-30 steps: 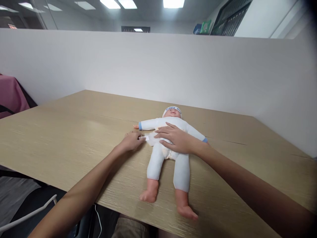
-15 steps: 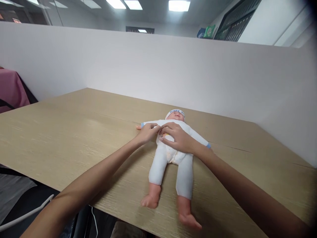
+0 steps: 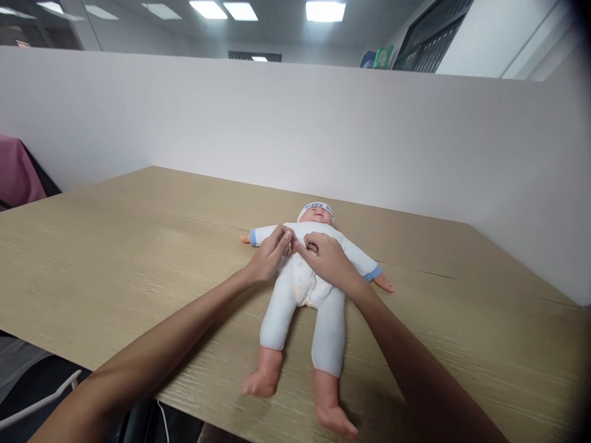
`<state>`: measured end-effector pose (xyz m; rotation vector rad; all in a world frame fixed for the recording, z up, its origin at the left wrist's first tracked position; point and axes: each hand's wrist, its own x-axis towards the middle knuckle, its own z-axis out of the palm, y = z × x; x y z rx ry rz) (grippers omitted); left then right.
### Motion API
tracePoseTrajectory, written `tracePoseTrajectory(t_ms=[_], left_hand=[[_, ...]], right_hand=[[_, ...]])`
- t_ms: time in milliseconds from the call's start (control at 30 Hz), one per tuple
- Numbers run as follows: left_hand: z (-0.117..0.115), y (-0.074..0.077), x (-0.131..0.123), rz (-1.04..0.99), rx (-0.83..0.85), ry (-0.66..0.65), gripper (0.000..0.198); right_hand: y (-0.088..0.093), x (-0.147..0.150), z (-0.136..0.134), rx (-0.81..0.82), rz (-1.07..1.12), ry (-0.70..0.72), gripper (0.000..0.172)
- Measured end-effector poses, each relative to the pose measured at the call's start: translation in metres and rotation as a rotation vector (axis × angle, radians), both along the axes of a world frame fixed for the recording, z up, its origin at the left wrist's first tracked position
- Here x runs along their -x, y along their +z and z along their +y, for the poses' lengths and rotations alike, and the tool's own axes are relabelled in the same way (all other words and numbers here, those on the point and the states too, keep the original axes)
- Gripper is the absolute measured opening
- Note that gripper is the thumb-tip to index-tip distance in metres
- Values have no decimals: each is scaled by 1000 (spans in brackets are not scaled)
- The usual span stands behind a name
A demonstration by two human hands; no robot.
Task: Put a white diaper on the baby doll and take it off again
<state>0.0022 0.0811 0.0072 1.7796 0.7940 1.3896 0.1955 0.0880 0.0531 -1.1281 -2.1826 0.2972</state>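
Observation:
A baby doll (image 3: 272, 320) in a white suit with blue cuffs lies on its back, feet toward me. Around its hips is a white diaper (image 3: 306, 284) with a pale print. My left hand (image 3: 273, 253) is closed at the diaper's waist on the left side, thumb against the fingers. Bent over the front of the waist, my right hand (image 3: 329, 261) pinches there with thumb and fingers, close to the left fingertips. Both hands partly cover the diaper's upper edge, so the exact bit between the fingers is hidden.
The wooden table (image 3: 138, 264) reaches to a white partition (image 3: 231, 123) at the back. A pink cloth-like item (image 3: 21, 172) is at the far left. White cables (image 3: 41, 403) hang below the table's front edge.
The view has shifted slightly, so the doll appears further left. My right fingers have curled from lying spread over the diaper front into a pinch. My left hand stays at the waist.

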Motion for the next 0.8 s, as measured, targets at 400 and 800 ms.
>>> tracePoseTrajectory(t_ms=[400, 800], left_hand=[[29, -44, 8, -20, 235, 56, 50], [-23, -2, 3, 135, 81, 427, 16]], right_hand=[[-10, -5, 5, -27, 160, -69, 29], [3, -11, -29, -112, 349, -90, 12]])
